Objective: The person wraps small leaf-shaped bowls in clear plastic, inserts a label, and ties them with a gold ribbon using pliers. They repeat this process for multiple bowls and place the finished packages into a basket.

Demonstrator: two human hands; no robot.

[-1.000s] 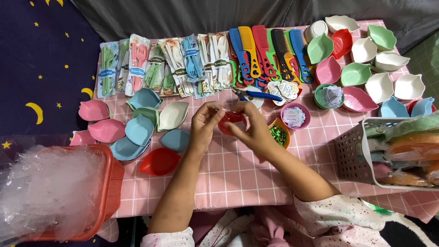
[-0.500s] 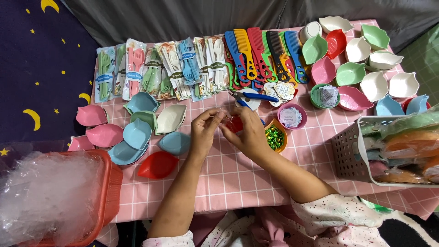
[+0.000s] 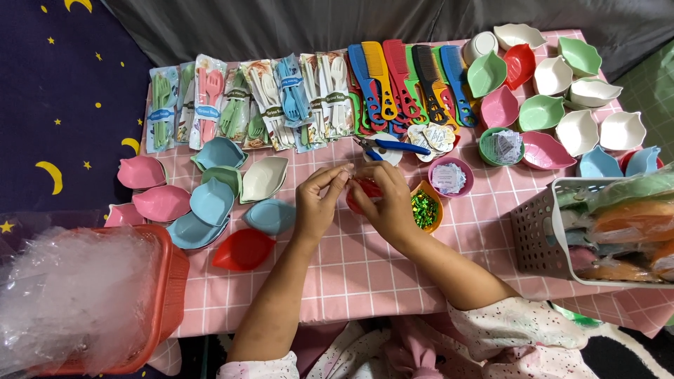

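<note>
Pinching a small red dish point(image 3: 364, 191) between both hands: left hand point(image 3: 317, 203) fingers closed on its edge, right hand point(image 3: 387, 209) cupping it above the bench point(image 3: 365, 274); next calls for steady grip.

Small home packing or craft-stall setup: table point(image 3: 365, 281) under pink checked cloth, crowded with rows of coloured combs point(image 3: 411, 81), packaged cutlery sets point(image 3: 246, 105), leaf-shaped bowls point(image 3: 562, 91), red basket of clear bags point(image 3: 91, 295), white crate point(image 3: 547, 231).

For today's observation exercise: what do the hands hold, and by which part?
Both hands, left hand and right hand, hold a small red leaf-shaped dish between them, fingers at its rim; exact spot hidden.
</note>
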